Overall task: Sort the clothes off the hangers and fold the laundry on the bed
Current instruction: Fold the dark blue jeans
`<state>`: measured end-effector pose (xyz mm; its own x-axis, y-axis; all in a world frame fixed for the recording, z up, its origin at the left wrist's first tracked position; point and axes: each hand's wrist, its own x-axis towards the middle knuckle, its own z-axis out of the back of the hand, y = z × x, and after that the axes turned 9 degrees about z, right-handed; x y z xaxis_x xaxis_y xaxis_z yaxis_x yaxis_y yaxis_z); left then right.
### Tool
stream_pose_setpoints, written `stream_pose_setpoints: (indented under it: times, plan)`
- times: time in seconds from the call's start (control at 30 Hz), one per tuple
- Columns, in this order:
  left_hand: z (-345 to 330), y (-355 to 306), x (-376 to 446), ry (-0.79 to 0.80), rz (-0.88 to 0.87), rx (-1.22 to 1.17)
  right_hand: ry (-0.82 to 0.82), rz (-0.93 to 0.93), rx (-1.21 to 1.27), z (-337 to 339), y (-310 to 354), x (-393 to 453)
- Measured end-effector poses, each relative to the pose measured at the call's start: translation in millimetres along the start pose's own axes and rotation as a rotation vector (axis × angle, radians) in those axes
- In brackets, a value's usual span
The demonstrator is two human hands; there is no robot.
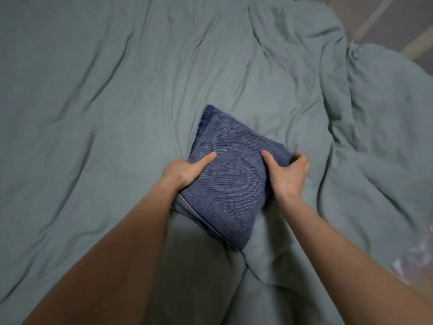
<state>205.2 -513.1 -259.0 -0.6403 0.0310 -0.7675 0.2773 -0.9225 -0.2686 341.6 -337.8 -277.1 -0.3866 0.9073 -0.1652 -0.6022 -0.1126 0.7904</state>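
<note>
Blue terry cloth, folded into a thick rectangular pad, sits at the middle of the frame, slightly right of centre and turned so that its corners point up-left and down-right. This folded towel lies on a wrinkled grey-green duvet that fills nearly the whole picture. A pale hem stripe shows along the towel's lower left edge, where the stacked layers are visible, and a dark loose thread trails from its bottom corner onto the duvet.

Both bare forearms reach in from the bottom of the frame. The left hand grips the towel's left edge: its thumb lies straight on the top surface, pointing toward the upper right, while the other fingers are out of sight beneath or behind the fabric. The right hand holds the towel's right corner: its thumb presses on top, pointing up, and the remaining fingers curl round the far edge of the cloth, slightly blurred. Whether the towel is fully resting on the duvet or partly lifted cannot be told, though the bedding is dented around it.

At the right of the frame the duvet bunches into a raised fold. Beyond it, in the upper right corner, a dark floor with pale strips is visible. At the lower right edge a blurred pale, shiny object appears, too indistinct to name.
</note>
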Motion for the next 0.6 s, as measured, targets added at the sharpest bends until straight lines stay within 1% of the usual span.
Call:
stream_pose_setpoints:
  times: [0.07, 0.13, 0.17, 0.2, 0.23, 0.3, 0.33, 0.37, 0.43, 0.5, 0.57, 0.6]
  plan:
    - [-1.3, 6.6, -2.9, 0.039, -0.011, -0.104, 0.040, -0.248, 0.180, 0.1, 1.2, -4.3]
    - [-2.7, 15.2, -7.3, 0.059, -0.075, -0.193, 0.133, -0.376, 0.383, 5.2, 5.3, 0.9]
    - [-3.4, 20.7, -8.5, 0.067, -0.108, -0.231, 0.165, -0.379, 0.451, 6.5, 6.9, 7.6]
    - [-2.5, 25.8, -11.5, 0.069, -0.134, -0.259, 0.193, -0.337, 0.480, 5.9, 10.3, 14.7]
    - [-1.2, 30.9, -12.6, 0.073, -0.148, -0.266, 0.211, -0.251, 0.448, 4.2, 14.7, 21.9]
    - [1.6, 38.0, -14.3, 0.092, -0.161, -0.276, 0.225, -0.077, 0.284, -3.9, 27.0, 33.1]
    - [1.9, 39.7, -17.0, 0.120, -0.166, -0.299, 0.238, -0.026, 0.188, -9.5, 31.0, 39.3]
    - [1.2, 41.2, -18.9, 0.161, -0.169, -0.313, 0.243, -0.025, 0.104, -12.7, 34.2, 43.6]
    - [-2.3, 42.4, -23.6, 0.234, -0.173, -0.330, 0.210, -0.072, 0.052, -10.8, 38.8, 46.0]
    - [-6.4, 45.9, -29.8, 0.253, -0.163, -0.297, 0.286, -0.103, 0.106, -0.8, 41.7, 33.4]
    - [-6.8, 47.2, -39.0, 0.213, -0.151, -0.303, 0.391, -0.084, 0.265, 17.0, 42.3, 4.9]
    - [-4.7, 45.0, -44.6, 0.204, -0.131, -0.353, 0.450, -0.070, 0.340, 29.2, 41.8, -13.8]
